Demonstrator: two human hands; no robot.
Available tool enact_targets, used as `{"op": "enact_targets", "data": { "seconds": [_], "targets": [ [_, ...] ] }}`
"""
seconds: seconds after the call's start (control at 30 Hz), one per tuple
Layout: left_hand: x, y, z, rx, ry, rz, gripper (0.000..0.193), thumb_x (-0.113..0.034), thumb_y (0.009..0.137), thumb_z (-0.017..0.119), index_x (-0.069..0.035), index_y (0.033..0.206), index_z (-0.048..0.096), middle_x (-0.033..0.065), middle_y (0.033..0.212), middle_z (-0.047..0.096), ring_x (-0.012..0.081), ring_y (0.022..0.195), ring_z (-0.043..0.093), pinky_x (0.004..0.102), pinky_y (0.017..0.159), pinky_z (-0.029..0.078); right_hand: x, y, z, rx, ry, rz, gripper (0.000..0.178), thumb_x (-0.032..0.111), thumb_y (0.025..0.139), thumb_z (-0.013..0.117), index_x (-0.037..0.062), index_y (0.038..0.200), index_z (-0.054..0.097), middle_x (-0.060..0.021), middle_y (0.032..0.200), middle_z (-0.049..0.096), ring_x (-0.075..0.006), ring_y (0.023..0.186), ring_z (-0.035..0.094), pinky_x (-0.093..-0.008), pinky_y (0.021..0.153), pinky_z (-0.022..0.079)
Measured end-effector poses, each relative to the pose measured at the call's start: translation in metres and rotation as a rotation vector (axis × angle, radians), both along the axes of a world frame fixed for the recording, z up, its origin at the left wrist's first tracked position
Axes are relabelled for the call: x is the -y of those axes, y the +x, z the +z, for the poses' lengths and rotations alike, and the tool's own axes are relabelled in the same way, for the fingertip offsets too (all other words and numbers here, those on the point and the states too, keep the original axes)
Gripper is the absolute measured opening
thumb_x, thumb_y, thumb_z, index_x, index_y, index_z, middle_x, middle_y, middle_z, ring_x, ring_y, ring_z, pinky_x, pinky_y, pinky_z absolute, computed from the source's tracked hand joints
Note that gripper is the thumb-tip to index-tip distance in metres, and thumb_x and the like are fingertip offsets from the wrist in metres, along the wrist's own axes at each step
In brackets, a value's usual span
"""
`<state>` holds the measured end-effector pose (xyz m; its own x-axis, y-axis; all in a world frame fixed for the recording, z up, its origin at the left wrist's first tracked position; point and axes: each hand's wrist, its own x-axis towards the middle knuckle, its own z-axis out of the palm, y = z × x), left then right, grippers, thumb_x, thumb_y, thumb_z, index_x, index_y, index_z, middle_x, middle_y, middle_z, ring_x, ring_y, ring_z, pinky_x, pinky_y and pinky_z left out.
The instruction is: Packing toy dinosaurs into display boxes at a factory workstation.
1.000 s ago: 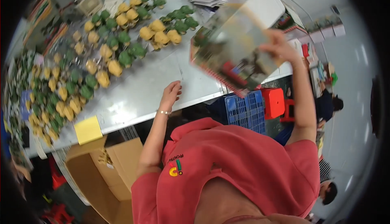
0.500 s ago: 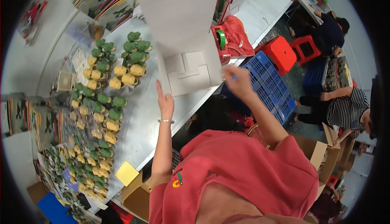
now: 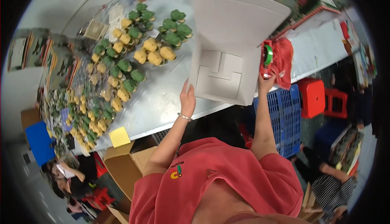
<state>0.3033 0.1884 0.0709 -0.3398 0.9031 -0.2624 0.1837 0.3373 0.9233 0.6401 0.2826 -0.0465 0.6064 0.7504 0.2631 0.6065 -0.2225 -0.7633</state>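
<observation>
Both hands hold an open white cardboard box [image 3: 227, 57] at the centre of the frame: the left hand [image 3: 187, 100] flat against its near left wall, the right hand [image 3: 266, 81] gripping its right edge. Under it lies the grey worktop [image 3: 162, 102], with green and yellow toys [image 3: 154, 49] in the upper left.

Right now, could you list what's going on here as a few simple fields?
left hand: flat against the left wall of the white carton
right hand: at the carton's right side
carton: open, lid flap up, held above the grey table
on table: green and yellow toy figures in rows
beside carton: red cloth
below table: blue crate
</observation>
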Motion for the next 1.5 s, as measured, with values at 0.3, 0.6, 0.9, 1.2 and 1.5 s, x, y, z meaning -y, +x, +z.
{"op": "enact_targets", "data": {
  "seconds": [0.3, 0.6, 0.9, 1.2, 1.5],
  "targets": [
    [0.013, -0.03, 0.015, 0.23, 0.082, 0.001, 0.062, -0.04, 0.085, 0.053, -0.009, 0.135, 0.033, 0.0132, 0.122, 0.049, 0.0198, 0.106, 0.049, 0.0298, 0.086, 0.039, 0.028, 0.015, 0.052, -0.046, 0.19, 0.463, 0.049, 0.011, 0.072, 0.07, -0.0047, 0.112, 0.046, -0.0133, 0.106, 0.052, -0.0172, 0.081, 0.054, -0.027, 0.069, 0.046],
    [-0.062, -0.079, -0.063, 0.156, 0.136, -0.28, 0.047, -0.018, 0.083, 0.056, -0.004, 0.126, 0.043, 0.012, 0.115, 0.055, 0.021, 0.098, 0.056, 0.0305, 0.085, 0.043, 0.142, -0.13, 0.136, -0.211, -0.192, 1.03, 0.019, 0.003, 0.077, 0.064, -0.0019, 0.094, 0.056, -0.0075, 0.079, 0.062, -0.0119, 0.063, 0.058, -0.0221, 0.066, 0.046],
    [-0.117, -0.064, -0.096, -0.783, -0.144, -0.29, 0.047, -0.006, 0.075, 0.052, -0.003, 0.121, 0.044, 0.0159, 0.121, 0.047, 0.0333, 0.096, 0.054, 0.0406, 0.078, 0.048, 0.052, -0.158, 0.149, 0.012, -0.292, 0.769, 0.018, 0.013, 0.081, 0.061, 0.0037, 0.096, 0.055, -0.0154, 0.078, 0.064, -0.027, 0.069, 0.063, -0.0341, 0.062, 0.047],
    [-0.079, -0.046, -0.101, -1.107, -0.28, -0.483, 0.04, -0.015, 0.081, 0.045, -0.006, 0.12, 0.048, 0.0045, 0.121, 0.045, 0.0246, 0.102, 0.045, 0.0437, 0.083, 0.034, -0.044, -0.071, 0.149, 0.089, -0.156, 0.853, 0.018, 0.008, 0.076, 0.067, 0.0006, 0.087, 0.054, -0.0145, 0.072, 0.064, -0.0208, 0.063, 0.064, -0.0279, 0.056, 0.046],
    [-0.002, -0.037, -0.104, -1.056, -0.37, -0.62, 0.053, -0.012, 0.078, 0.044, -0.002, 0.129, 0.036, 0.0069, 0.133, 0.035, 0.0265, 0.121, 0.036, 0.0487, 0.091, 0.033, 0.005, -0.123, 0.175, -0.193, -0.067, 0.779, 0.019, 0.007, 0.084, 0.056, -0.0006, 0.101, 0.053, -0.0039, 0.063, 0.058, -0.0103, 0.053, 0.055, -0.0227, 0.052, 0.046]
  ]
}}
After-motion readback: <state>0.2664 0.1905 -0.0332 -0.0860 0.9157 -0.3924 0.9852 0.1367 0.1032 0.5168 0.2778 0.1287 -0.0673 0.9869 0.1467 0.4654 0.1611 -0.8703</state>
